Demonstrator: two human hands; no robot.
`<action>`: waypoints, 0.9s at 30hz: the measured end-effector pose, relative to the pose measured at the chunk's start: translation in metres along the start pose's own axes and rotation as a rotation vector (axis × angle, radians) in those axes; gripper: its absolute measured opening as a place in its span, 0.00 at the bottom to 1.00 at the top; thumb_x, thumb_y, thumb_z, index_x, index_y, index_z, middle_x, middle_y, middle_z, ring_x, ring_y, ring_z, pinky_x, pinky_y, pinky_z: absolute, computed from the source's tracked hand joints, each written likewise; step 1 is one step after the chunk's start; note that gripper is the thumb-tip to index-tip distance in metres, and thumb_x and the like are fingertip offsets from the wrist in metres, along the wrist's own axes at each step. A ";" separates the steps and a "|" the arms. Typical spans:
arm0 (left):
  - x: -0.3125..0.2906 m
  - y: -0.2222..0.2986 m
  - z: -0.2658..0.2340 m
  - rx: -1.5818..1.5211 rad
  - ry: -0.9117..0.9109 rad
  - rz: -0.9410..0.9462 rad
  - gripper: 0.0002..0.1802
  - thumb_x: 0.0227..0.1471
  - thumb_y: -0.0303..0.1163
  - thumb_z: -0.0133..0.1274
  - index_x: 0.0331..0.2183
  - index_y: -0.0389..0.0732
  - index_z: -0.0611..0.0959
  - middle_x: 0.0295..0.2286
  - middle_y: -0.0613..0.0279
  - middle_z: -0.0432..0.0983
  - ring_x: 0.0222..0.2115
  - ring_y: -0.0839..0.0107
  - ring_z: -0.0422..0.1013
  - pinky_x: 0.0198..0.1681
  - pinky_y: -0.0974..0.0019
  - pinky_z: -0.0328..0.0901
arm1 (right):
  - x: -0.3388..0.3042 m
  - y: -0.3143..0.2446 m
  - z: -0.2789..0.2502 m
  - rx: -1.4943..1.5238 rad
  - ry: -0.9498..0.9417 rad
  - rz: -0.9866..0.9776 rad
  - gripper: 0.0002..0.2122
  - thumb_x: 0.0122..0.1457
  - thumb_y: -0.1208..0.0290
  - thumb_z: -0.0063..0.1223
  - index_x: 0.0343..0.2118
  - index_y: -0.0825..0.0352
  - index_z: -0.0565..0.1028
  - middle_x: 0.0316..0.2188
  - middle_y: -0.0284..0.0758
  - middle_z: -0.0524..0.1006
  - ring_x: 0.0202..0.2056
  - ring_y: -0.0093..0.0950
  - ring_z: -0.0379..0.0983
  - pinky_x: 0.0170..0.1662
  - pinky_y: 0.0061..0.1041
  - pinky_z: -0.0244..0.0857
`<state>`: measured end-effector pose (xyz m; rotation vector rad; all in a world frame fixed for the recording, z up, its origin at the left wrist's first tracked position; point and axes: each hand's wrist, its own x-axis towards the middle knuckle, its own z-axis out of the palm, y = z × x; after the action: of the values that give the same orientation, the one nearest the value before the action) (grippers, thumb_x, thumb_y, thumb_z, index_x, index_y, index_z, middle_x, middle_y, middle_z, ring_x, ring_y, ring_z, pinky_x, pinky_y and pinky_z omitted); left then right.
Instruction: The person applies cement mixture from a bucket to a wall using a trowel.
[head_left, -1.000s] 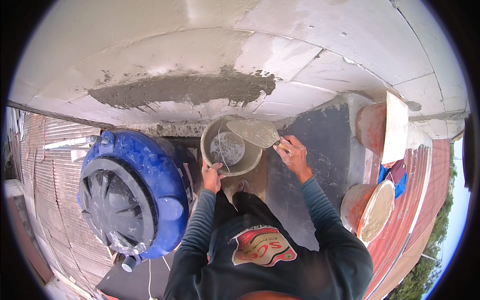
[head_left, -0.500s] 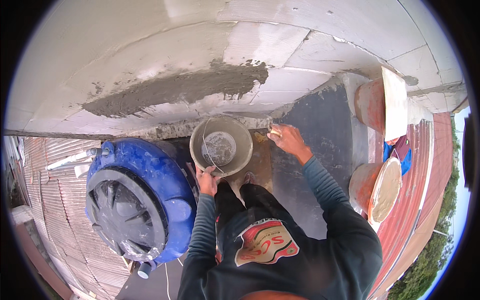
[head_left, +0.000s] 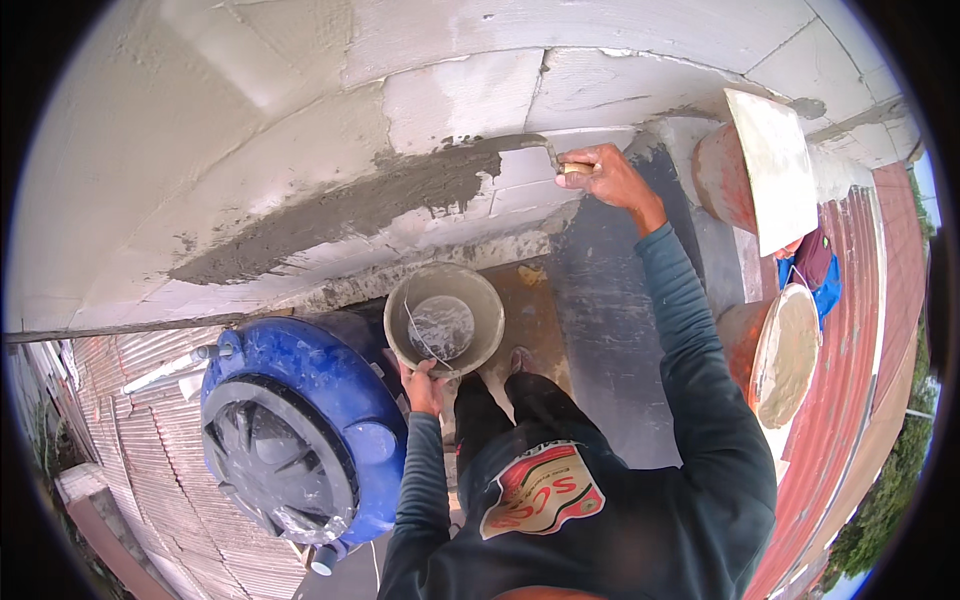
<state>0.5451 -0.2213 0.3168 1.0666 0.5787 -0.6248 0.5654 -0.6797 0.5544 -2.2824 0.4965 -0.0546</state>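
Wet grey mortar was being spread on the far white block wall by a trowel gripped in the right hand, while the round grey bucket, near and low, was clutched by the left hand.

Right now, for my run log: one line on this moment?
left hand: holds bucket | right hand: trowel against wall | mortar streak

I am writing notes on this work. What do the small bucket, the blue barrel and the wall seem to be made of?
The bucket looks like plastic, its inside coated grey with mortar. The blue barrel looks like glossy moulded plastic with a ribbed black lid. The wall seems to be pale masonry blocks, joints visible, with a rough wet grey mortar band.
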 end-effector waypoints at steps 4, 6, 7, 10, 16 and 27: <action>0.007 -0.001 0.022 0.008 -0.060 0.011 0.36 0.48 0.13 0.46 0.58 0.52 0.67 0.45 0.59 0.74 0.40 0.60 0.76 0.33 0.51 0.79 | -0.021 -0.003 -0.017 0.081 0.053 -0.022 0.24 0.51 0.59 0.69 0.46 0.73 0.81 0.32 0.42 0.83 0.33 0.29 0.77 0.38 0.32 0.70; 0.010 -0.001 0.033 -0.019 -0.077 0.010 0.37 0.49 0.13 0.46 0.58 0.53 0.67 0.45 0.59 0.73 0.41 0.59 0.76 0.35 0.49 0.79 | -0.036 0.002 -0.011 0.123 0.109 -0.067 0.23 0.52 0.60 0.69 0.46 0.71 0.81 0.31 0.42 0.83 0.31 0.29 0.77 0.36 0.32 0.69; 0.008 0.001 0.041 -0.013 -0.101 0.010 0.37 0.49 0.13 0.46 0.59 0.54 0.66 0.46 0.59 0.73 0.42 0.59 0.75 0.37 0.46 0.78 | -0.044 0.006 -0.007 0.143 0.142 -0.086 0.22 0.52 0.60 0.69 0.46 0.70 0.81 0.30 0.42 0.82 0.30 0.29 0.76 0.35 0.33 0.68; 0.012 -0.006 0.044 0.011 -0.107 0.024 0.36 0.49 0.14 0.45 0.57 0.56 0.67 0.46 0.61 0.72 0.43 0.57 0.75 0.36 0.44 0.77 | -0.047 0.017 0.039 -0.025 0.045 -0.084 0.23 0.54 0.55 0.64 0.47 0.68 0.80 0.38 0.52 0.81 0.38 0.44 0.79 0.44 0.38 0.71; -0.002 -0.012 0.029 -0.007 -0.115 0.010 0.38 0.48 0.13 0.45 0.59 0.53 0.65 0.47 0.58 0.72 0.43 0.56 0.76 0.35 0.45 0.79 | -0.004 0.069 0.165 -0.448 -0.176 -0.117 0.17 0.60 0.58 0.56 0.46 0.64 0.79 0.36 0.49 0.80 0.39 0.49 0.77 0.45 0.47 0.70; -0.026 -0.018 -0.003 -0.011 0.033 0.013 0.38 0.45 0.11 0.46 0.58 0.48 0.69 0.46 0.60 0.74 0.43 0.61 0.75 0.40 0.54 0.76 | 0.002 -0.018 0.031 0.192 -0.026 -0.078 0.26 0.50 0.55 0.68 0.45 0.72 0.81 0.41 0.48 0.82 0.41 0.41 0.80 0.47 0.33 0.71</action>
<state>0.5140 -0.2198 0.3222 1.0716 0.6029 -0.5928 0.5796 -0.6476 0.5454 -2.1104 0.3721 -0.1068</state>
